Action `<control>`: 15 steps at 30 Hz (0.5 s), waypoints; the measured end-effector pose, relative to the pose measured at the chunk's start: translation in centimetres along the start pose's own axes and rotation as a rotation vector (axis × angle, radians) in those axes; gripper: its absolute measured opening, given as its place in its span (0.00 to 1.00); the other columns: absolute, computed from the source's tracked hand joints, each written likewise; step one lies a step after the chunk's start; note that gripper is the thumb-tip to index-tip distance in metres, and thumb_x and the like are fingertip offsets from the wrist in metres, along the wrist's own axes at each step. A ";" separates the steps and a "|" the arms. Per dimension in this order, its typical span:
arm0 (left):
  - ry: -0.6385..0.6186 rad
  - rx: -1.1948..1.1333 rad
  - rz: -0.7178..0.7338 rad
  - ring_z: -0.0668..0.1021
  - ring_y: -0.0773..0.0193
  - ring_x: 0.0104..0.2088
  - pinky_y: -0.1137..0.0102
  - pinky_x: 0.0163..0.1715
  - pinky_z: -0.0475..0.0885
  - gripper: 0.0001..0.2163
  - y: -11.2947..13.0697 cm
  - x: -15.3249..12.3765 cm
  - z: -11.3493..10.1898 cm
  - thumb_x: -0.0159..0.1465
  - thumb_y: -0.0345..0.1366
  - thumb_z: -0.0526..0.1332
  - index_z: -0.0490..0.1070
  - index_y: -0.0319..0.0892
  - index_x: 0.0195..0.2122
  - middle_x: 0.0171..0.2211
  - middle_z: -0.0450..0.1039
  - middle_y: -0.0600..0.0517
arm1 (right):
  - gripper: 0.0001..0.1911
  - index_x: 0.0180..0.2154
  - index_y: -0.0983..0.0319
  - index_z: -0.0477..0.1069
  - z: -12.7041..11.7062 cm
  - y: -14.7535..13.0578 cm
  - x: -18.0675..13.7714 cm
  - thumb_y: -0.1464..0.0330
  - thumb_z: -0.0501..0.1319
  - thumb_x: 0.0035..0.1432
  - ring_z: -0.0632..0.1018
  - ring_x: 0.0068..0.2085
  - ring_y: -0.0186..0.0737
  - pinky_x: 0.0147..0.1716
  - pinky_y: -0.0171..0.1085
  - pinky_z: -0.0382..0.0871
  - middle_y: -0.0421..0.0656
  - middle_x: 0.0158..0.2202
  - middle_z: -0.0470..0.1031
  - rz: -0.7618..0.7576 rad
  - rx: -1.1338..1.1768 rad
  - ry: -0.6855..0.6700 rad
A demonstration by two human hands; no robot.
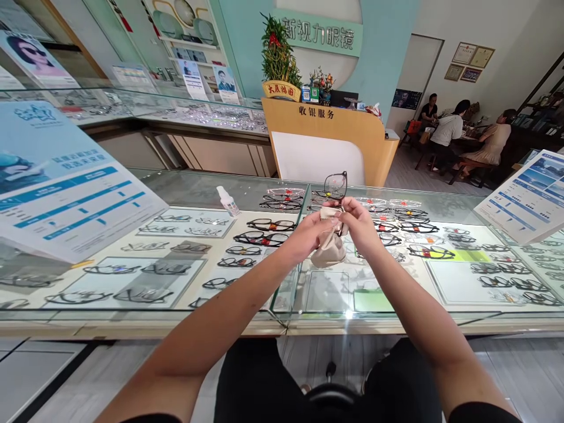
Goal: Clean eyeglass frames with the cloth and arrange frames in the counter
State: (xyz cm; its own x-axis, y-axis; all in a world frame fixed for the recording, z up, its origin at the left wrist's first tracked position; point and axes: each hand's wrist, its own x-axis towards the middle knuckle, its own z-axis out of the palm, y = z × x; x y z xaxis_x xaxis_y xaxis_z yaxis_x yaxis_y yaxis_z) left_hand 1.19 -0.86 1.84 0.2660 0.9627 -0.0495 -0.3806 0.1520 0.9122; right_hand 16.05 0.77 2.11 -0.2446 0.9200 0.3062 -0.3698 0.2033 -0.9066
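Above the glass counter, a pair of dark-framed eyeglasses (336,185) is held up, one lens rising clear of the fingers. My left hand (307,236) is closed on a beige cloth (329,249), which is bunched against the glasses and hangs below the fingers. My right hand (358,223) pinches the glasses' frame from the other side, its fingertips meeting those of my left hand. The cloth and fingers hide the other lens. To the left, a small white spray bottle (228,201) stands upright on the counter top.
Under the glass counter top (282,294) lie several rows of eyeglasses. A large blue-and-white sign (74,188) stands at the left, another sign (529,197) at the right. Beyond are a wooden cashier desk (326,135) and several people seated at a table.
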 end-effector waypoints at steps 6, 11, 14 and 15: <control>0.027 0.085 0.181 0.74 0.69 0.24 0.72 0.25 0.69 0.37 -0.4 0.2 0.0 0.44 0.60 0.84 0.77 0.40 0.44 0.28 0.76 0.57 | 0.19 0.35 0.54 0.72 -0.1 0.0 0.2 0.57 0.78 0.49 0.83 0.49 0.44 0.46 0.39 0.77 0.39 0.42 0.84 0.031 0.034 0.048; 0.090 0.173 0.251 0.72 0.69 0.25 0.72 0.27 0.67 0.33 -0.5 0.0 0.1 0.46 0.59 0.84 0.76 0.41 0.41 0.27 0.73 0.58 | 0.20 0.34 0.54 0.75 -0.1 0.0 0.2 0.51 0.77 0.51 0.83 0.54 0.50 0.53 0.44 0.78 0.42 0.43 0.86 0.068 0.094 0.020; 0.121 0.183 0.285 0.70 0.70 0.26 0.73 0.27 0.66 0.31 -0.5 0.0 0.3 0.46 0.59 0.84 0.74 0.41 0.35 0.26 0.71 0.58 | 0.19 0.34 0.54 0.76 0.2 -0.2 -0.1 0.51 0.78 0.50 0.83 0.56 0.51 0.55 0.46 0.78 0.42 0.42 0.87 0.062 0.069 0.013; 0.127 0.180 0.295 0.69 0.70 0.25 0.73 0.27 0.65 0.31 -0.5 0.0 0.4 0.46 0.59 0.83 0.72 0.42 0.34 0.25 0.71 0.58 | 0.19 0.34 0.54 0.76 0.3 -0.2 -0.1 0.51 0.78 0.50 0.83 0.56 0.51 0.55 0.46 0.78 0.42 0.42 0.87 0.059 0.065 0.006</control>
State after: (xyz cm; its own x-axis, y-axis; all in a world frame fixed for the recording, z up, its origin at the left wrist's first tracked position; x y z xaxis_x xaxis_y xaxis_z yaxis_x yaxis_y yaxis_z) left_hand 1.71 -1.06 1.49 0.0517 0.9810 0.1869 -0.2596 -0.1675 0.9511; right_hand 15.88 0.49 2.37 -0.2621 0.9320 0.2505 -0.4123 0.1265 -0.9022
